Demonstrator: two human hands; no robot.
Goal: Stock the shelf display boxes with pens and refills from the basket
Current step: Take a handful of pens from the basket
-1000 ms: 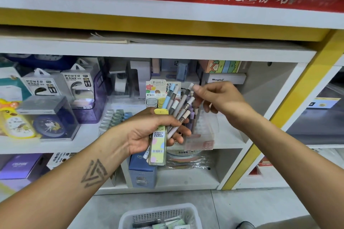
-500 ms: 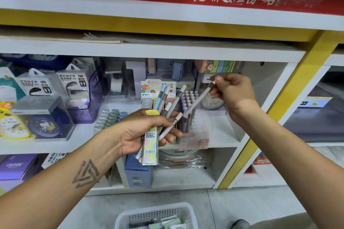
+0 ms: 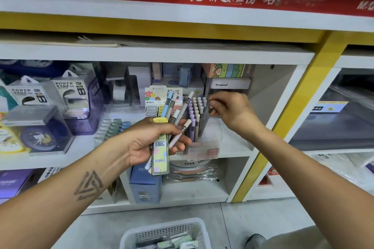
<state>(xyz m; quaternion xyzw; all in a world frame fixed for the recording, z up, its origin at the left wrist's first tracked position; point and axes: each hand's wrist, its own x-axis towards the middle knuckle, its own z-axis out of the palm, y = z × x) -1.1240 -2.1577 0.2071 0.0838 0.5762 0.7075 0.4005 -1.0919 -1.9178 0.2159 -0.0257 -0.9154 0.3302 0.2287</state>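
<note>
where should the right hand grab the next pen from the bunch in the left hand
Pinch the capped top end of a pen, for example the tall grey pen, coming from above and the right. The left hand grips the bunch around its lower middle with a refill pack, so only the tops fan out free, tilted toward the right hand by the clear display box.

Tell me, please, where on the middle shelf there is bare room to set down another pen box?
Bare shelf lies right of the clear pen box, up to the cubby wall. A smaller patch lies before the pastel rolls, beside the clock box. Behind, it is crowded.
</note>
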